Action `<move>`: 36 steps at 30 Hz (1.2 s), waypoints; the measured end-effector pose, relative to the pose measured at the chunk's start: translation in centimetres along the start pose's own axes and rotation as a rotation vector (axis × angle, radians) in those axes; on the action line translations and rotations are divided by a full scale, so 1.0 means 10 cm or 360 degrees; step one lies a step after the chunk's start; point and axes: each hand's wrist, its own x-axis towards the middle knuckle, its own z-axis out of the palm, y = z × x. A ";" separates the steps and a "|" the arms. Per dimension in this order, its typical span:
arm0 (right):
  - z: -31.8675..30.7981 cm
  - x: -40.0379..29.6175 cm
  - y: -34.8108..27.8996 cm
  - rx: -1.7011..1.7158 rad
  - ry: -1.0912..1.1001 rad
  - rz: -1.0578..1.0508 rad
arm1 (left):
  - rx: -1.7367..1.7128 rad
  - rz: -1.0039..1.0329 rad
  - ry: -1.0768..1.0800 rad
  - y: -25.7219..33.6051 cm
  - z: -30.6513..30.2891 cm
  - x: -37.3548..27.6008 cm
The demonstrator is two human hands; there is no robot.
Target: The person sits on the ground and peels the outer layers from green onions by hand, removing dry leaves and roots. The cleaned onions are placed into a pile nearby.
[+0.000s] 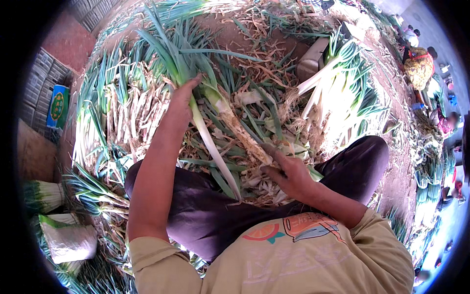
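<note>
My left hand (185, 96) grips the green onions by the base of their leaves. One of them, a peeled green onion (209, 137), has a smooth white shaft that slants down to my lap. Beside it lies an unpeeled green onion (240, 132), its shaft wrapped in brown, dirty skin. Around the root end of that one, the thumb and fingers of my right hand (292, 174) are closed. To the right, a pile of cleaned green onions (326, 92) with white shafts and stringy roots lies on the ground.
Many unpeeled green onions (128, 103) are heaped at the left. Dry skins and leaf scraps (257, 99) cover the ground before my crossed legs. A metal cylinder (312, 60) lies beyond them. At left are a white sack (69, 239) and a blue-green box (58, 106). People (418, 66) sit far right.
</note>
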 end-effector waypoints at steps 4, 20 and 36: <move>0.16 0.03 0.16 0.0068 0.0094 -0.0121 | 0.0061 -0.0116 0.0053 0.03 0.00 0.11; 0.20 1.25 -0.04 0.0641 0.0174 -0.0115 | -0.0108 0.0150 -0.0028 0.19 -0.04 0.09; 0.15 0.64 0.50 0.0490 -0.0151 -0.0075 | -0.0336 0.0397 -0.0078 0.28 0.08 0.13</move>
